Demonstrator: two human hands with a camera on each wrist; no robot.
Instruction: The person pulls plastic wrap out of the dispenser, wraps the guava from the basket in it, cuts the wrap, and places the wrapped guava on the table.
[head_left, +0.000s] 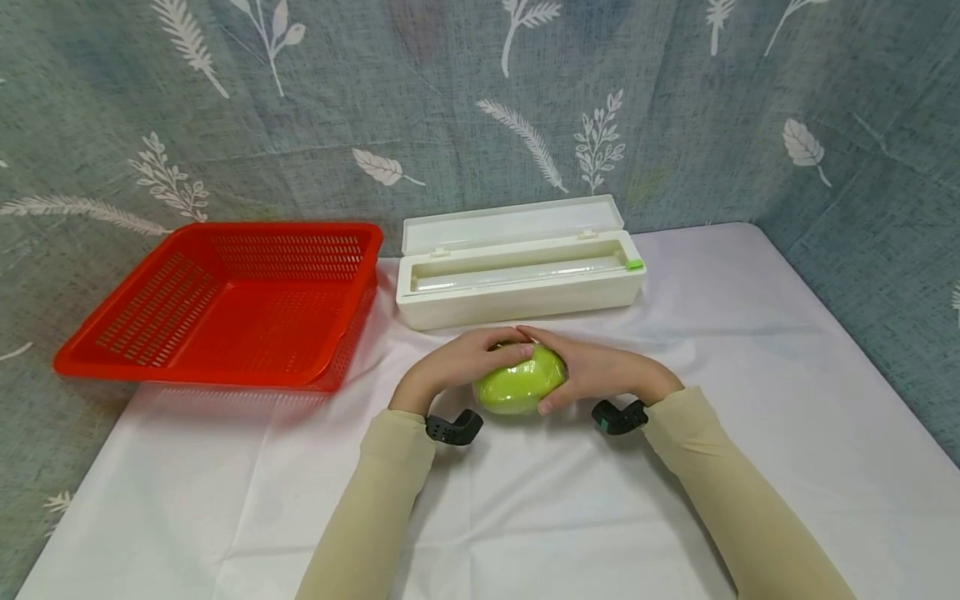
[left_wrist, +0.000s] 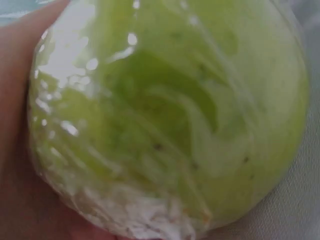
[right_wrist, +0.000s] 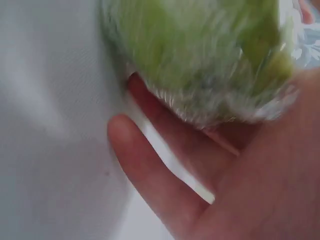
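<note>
A round yellow-green fruit (head_left: 517, 385), wrapped in shiny cling film, is held between both hands over the white cloth. My left hand (head_left: 468, 357) grips it from the left and top, the thumb lying across its upper side. From the right, my right hand (head_left: 600, 367) curls round it, with a finger low on the near side. Close up in the left wrist view, the fruit (left_wrist: 165, 115) shows a dimple, small dark specks and bunched film at its lower edge. Crumpled film also covers the fruit (right_wrist: 200, 55) in the right wrist view, with fingers (right_wrist: 155, 170) beneath it.
Behind the hands stands a white cling film box (head_left: 525, 296), its lid raised, a film roll inside and a green tab at its right end. A red plastic basket (head_left: 330, 358) stands at the left. A patterned grey-blue curtain (head_left: 450, 108) hangs behind the table.
</note>
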